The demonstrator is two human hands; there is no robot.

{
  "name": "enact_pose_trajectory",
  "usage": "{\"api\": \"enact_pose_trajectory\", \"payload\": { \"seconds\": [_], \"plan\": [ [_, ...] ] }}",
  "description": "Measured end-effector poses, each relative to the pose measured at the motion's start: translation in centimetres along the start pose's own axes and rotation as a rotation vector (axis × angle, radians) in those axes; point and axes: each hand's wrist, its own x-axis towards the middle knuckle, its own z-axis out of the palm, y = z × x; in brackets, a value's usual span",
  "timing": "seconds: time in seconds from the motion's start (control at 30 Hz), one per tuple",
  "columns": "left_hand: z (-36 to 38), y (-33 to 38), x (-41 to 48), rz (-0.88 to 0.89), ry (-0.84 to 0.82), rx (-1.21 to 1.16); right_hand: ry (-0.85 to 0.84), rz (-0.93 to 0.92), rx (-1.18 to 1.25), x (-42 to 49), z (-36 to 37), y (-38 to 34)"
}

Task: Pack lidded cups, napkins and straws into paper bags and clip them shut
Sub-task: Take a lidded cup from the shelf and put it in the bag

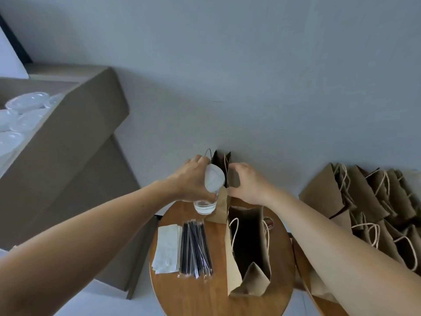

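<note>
My left hand (192, 179) grips a clear lidded cup (210, 190), tilted, with its white lid toward the mouth of a brown paper bag (222, 165) standing at the far edge of the round wooden table (205, 297). My right hand (247, 182) holds that bag's right side at the top edge. A second brown paper bag (248, 252) stands open in front of it, its rope handles hanging at the rim. White napkins (167, 246) and a bundle of wrapped black straws (196, 248) lie side by side on the table's left part.
A large cardboard box (68, 142) at the left holds several clear lidded cups (20, 115). Several folded paper bags (373, 208) with rope handles lean against the wall at the right. A small round object (268, 223) lies behind the open bag.
</note>
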Motion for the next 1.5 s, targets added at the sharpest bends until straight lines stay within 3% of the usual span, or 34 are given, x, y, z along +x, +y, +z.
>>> {"api": "enact_pose_trajectory", "payload": {
  "seconds": [0.17,0.33,0.63,0.77,0.93,1.03,1.5],
  "plan": [
    [-1.5,1.2,1.3,0.069,0.046,-0.044,-0.033,-0.024,0.105,-0.5,0.1,0.2],
    [-4.5,2.7,2.7,0.117,0.076,-0.135,0.096,-0.102,0.284,-1.0,-1.5,-1.4],
    [-6.4,3.7,3.3,0.155,0.031,-0.231,0.331,-0.002,0.463,-0.3,-0.8,-0.9],
    [-6.4,3.9,3.4,0.053,-0.066,-0.571,0.384,-0.026,0.509,-0.4,0.2,-0.5],
    [-5.5,4.4,4.0,-0.072,-0.079,-1.045,0.430,-0.024,0.370,-0.5,-0.6,0.4],
    [-5.0,5.1,4.4,-0.165,-0.107,-1.194,0.418,-0.026,0.241,-0.8,-1.1,0.5],
    [-3.0,6.1,4.5,-0.202,-0.092,-1.118,0.215,0.094,-0.087,-0.7,-2.4,-0.1]
  ]
}}
